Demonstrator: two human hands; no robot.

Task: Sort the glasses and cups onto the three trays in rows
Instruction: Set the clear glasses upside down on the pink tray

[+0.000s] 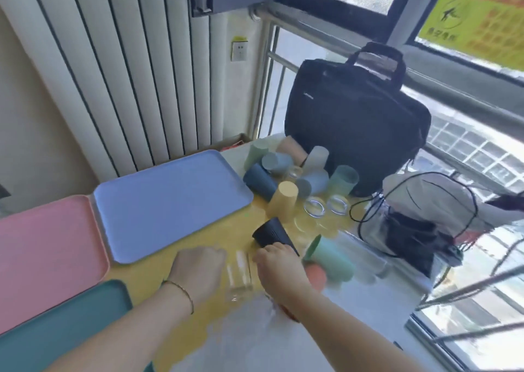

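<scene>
Right hand (280,266) grasped the toppled black plastic cup (272,232) (left hand (198,269): grasp untellable); righting it first seemed wise.

three trays (170,201) (48,258) (65,323), two hands (198,272) (279,266), one bag (354,133)

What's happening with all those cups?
A person is starting to sort them. Their right hand grips a black cup lying on its side. The left hand is beside a clear glass; whether it holds the glass is unclear. The blue tray, pink tray and green tray have nothing on them yet. The other cups sit jumbled by a black bag.
</scene>
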